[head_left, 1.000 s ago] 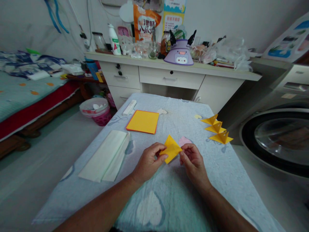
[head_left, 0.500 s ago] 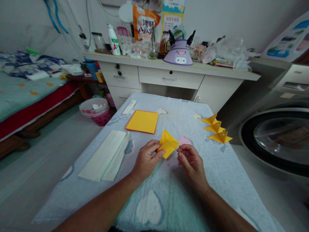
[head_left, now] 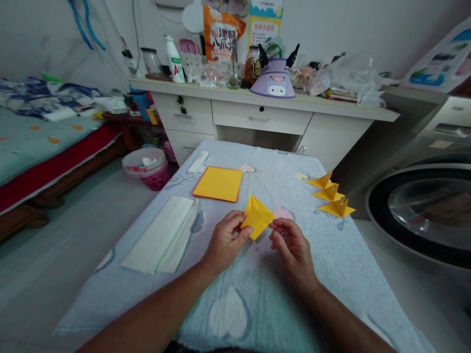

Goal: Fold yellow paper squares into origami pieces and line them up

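A small yellow folded paper (head_left: pixel 259 219), diamond-shaped with a raised peak at its top, is held above the table. My left hand (head_left: pixel 228 241) pinches its left edge, thumb in front and fingers behind. Close by its right corner is my right hand (head_left: pixel 292 247), fingers loosely curled and the thumb apart from the index finger. Whether those fingertips touch the paper, I cannot tell. Beyond the left hand lies a stack of square yellow paper (head_left: pixel 218 184) with orange-red edges. Three finished yellow folded paper pieces (head_left: pixel 336 208) with pointed tips stand in a row at the right.
A pale folded cloth or paper (head_left: pixel 162 235) lies left on the cloth-covered table (head_left: pixel 228 311). A narrow white box (head_left: pixel 197 163) is at the far left corner. Behind stands a white desk (head_left: pixel 235 113) with clutter; a washing machine (head_left: pixel 423 196) is right, a bin (head_left: pixel 147 169) left.
My right fingertips are slightly nearer the paper's right corner, and the paper has tilted a little. The whole view has shifted slightly; the other things stay put.
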`<state>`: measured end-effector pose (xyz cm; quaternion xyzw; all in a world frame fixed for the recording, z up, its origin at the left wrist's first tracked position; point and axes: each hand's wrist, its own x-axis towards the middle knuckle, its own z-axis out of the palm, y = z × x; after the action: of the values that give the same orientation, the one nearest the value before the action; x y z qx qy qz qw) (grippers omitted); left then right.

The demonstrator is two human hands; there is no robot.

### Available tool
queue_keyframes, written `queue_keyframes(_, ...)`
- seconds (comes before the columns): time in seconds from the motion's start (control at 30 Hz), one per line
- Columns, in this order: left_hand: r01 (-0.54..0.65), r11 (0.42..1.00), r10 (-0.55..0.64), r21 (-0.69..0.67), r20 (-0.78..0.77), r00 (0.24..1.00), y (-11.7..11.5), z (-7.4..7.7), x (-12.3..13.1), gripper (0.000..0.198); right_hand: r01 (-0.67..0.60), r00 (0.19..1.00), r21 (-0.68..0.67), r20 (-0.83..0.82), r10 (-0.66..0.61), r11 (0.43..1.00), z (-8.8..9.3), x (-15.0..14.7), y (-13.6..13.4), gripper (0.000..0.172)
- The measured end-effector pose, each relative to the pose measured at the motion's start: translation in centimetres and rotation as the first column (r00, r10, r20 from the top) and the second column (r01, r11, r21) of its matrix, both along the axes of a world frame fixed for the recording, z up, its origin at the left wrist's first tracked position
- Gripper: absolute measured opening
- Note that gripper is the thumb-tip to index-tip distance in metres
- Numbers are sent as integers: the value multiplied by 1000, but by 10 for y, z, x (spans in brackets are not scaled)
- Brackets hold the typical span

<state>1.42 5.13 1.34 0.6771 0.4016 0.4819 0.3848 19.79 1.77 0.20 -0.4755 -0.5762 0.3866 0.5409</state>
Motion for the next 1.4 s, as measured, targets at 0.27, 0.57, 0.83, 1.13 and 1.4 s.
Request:
queue_keyframes(0.27, 105, 993, -99, -61, 91, 991, -1, 3, 3, 15, -1, 999, 33, 44, -1, 999, 4, -2, 1, 26)
queue_keyframes(0.57, 99, 991, -86, -95, 132, 988, 1, 0, 1, 17, -33, 994, 68, 111, 26, 997, 2, -3, 0, 27)
queue_keyframes(0.83, 149, 985, -138, -89, 126, 982, 0, -2, 3, 26, -45, 986, 126, 168, 24, 991, 0, -4, 2, 35)
queue_keyframes(1.13, 97, 995, -97, -14, 16, 995, -2, 1, 2, 25, -66, 964, 208, 265, 9, 976, 2, -4, 3, 39)
queue_keyframes(1.4, 69, 998, -68, 7, -67, 995, -2, 2, 0, 18, -85, 965, 229, 262, 22, 970, 3, -5, 3, 40)
